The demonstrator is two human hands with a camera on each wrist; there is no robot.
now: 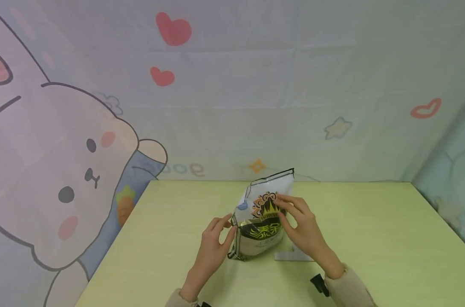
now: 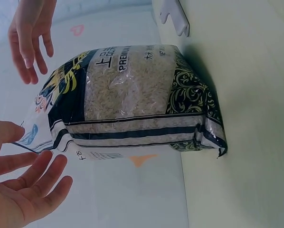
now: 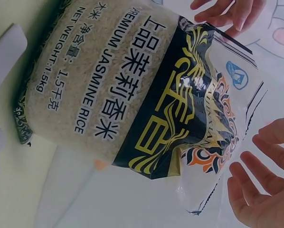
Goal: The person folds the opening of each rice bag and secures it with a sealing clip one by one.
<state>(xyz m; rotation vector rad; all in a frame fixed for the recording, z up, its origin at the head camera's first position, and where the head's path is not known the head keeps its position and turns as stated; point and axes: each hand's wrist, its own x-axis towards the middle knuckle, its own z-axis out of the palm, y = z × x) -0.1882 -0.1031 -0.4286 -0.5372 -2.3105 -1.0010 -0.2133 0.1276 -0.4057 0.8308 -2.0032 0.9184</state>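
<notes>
A clear-and-white plastic bag of jasmine rice [image 1: 264,221] stands on the table, leaning a little, its dark printed band facing me. My left hand [image 1: 214,245] is beside the bag's left edge with fingers loosely bent. In the left wrist view, its fingers [image 2: 52,164] are spread around the bag's upper corner without a visible grip. My right hand [image 1: 303,224] is at the bag's right side. Seen from the right wrist, that hand [image 3: 265,180] is apart from the bag's top edge, fingers relaxed and holding nothing. Rice grains show through the lower part of the bag.
A flat white piece [image 1: 293,256] with cut-out edges lies on the table right of the bag, partly hidden by it and my right hand; its kind is unclear. The pale yellow table [image 1: 370,238] meets a printed cloth backdrop [image 1: 232,119] with a rabbit and hearts.
</notes>
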